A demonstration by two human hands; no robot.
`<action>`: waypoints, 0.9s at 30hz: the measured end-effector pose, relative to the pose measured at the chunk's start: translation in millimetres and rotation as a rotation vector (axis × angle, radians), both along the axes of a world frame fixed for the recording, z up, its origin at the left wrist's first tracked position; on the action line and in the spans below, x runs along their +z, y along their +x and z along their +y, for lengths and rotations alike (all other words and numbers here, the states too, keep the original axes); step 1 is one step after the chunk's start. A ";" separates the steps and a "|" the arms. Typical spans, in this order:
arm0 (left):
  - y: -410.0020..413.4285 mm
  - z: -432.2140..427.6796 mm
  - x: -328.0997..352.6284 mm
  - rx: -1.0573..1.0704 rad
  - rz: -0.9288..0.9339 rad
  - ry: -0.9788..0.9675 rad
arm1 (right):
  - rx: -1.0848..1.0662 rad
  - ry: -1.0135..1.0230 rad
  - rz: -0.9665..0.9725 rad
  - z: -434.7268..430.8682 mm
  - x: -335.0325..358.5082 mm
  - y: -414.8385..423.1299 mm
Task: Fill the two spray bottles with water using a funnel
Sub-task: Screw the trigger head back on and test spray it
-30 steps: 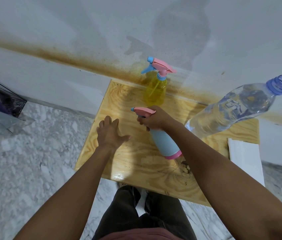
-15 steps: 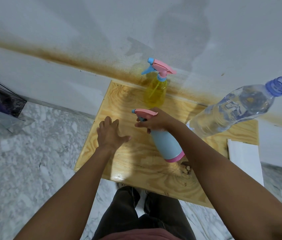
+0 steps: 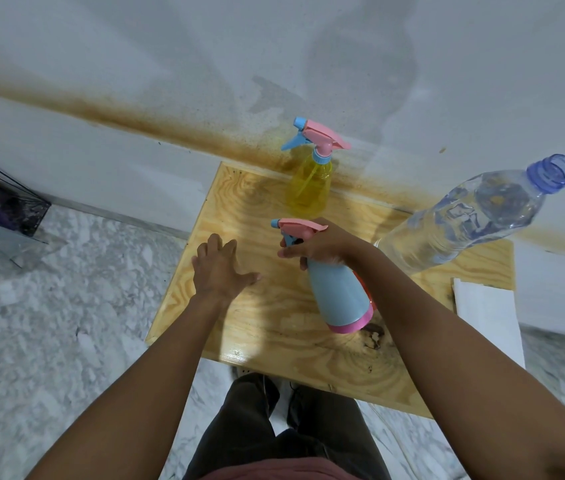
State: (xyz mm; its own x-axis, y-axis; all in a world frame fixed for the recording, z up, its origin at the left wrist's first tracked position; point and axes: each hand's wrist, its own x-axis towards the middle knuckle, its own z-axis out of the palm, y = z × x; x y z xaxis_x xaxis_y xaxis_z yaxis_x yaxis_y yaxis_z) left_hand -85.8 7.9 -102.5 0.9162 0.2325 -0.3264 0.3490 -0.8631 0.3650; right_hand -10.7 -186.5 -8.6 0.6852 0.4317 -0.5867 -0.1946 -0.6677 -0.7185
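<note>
Right hand (image 3: 319,249) grips the blue spray bottle (image 3: 341,294) by its neck (likely to unscrew it); left hand (image 3: 220,268) hovers spread wide.

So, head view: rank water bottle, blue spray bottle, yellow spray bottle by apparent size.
Water bottle, largest.
Blue spray bottle next.
Yellow spray bottle smallest, though it stands farther back, so blue versus yellow is unsure.
</note>
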 end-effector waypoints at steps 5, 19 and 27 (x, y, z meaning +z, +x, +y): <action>-0.9 -0.2 1.2 0.001 -0.005 -0.008 | -0.060 -0.152 -0.063 1.5 -6.5 1.9; -1.0 -1.0 3.9 0.004 -0.003 -0.014 | -0.077 -0.333 -0.126 22.5 -4.0 -1.7; -0.5 0.0 2.7 0.007 -0.006 -0.011 | -0.048 -0.283 -0.271 24.4 -6.5 -0.5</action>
